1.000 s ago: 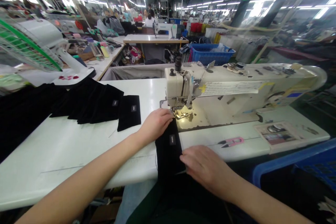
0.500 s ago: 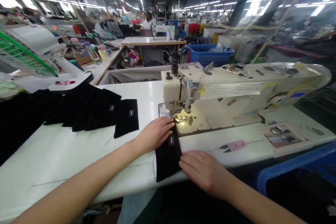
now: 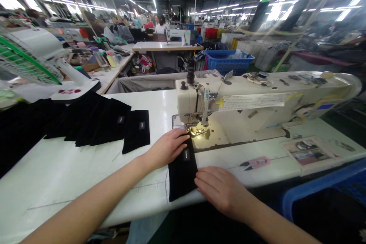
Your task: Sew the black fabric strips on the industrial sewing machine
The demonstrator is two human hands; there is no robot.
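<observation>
A black fabric piece [image 3: 183,181] with a small dark label [image 3: 186,154] lies on the sewing table, its far end at the lit presser foot [image 3: 192,129] of the sewing machine [image 3: 191,99]. Near the foot, my left hand [image 3: 168,146] holds the fabric down along its upper left part, fingers bent over it. By the table's front edge, my right hand [image 3: 219,187] is closed on the fabric's right edge; its thumb is hidden. Several similar labelled black pieces [image 3: 136,131] lie overlapped to the left.
Pink-handled thread snips [image 3: 254,163] lie right of the fabric. A fan [image 3: 71,76] stands at the back left. Beside the table's right front edge is a blue basket [image 3: 288,202] with dark contents. Another blue basket [image 3: 228,59] stands behind the machine.
The view has shifted very slightly. Both hands keep their places on the black fabric piece, with no clear movement of it under the foot.
</observation>
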